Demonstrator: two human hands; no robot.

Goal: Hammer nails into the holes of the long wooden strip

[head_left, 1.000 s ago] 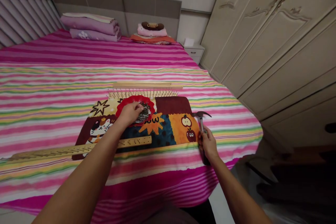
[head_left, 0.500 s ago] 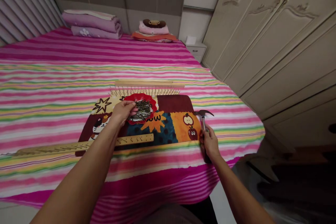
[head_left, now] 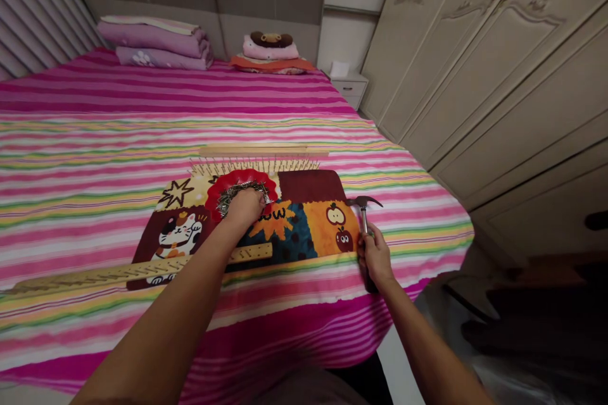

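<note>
My left hand (head_left: 246, 207) reaches down into a red scalloped bowl (head_left: 270, 182), its fingers closed and curled among the loose nails (head_left: 228, 193); its fingertips are partly hidden. My right hand (head_left: 377, 254) is wrapped around the handle of a claw hammer (head_left: 364, 204), held upright at the right edge of the patterned mat (head_left: 311, 185). In front of the bowl, a wooden strip (head_left: 107, 276) with a row of nails in it lies across the mat, passing beneath my left forearm. Behind the bowl lies another wooden piece (head_left: 256, 166) with many nails sticking up.
Plain wooden strips (head_left: 263, 150) lie behind the nail-studded piece on the striped bedspread (head_left: 408, 186). Folded purple bedding (head_left: 154, 43) and a stack of pillows (head_left: 270, 54) rest near the headboard. A wardrobe (head_left: 475, 63) and small nightstand (head_left: 349, 87) stand at right.
My left hand has moved right, from the bowl's left side down into its middle over the nails. My right hand still holds the hammer in the same place. The view has shifted slightly.
</note>
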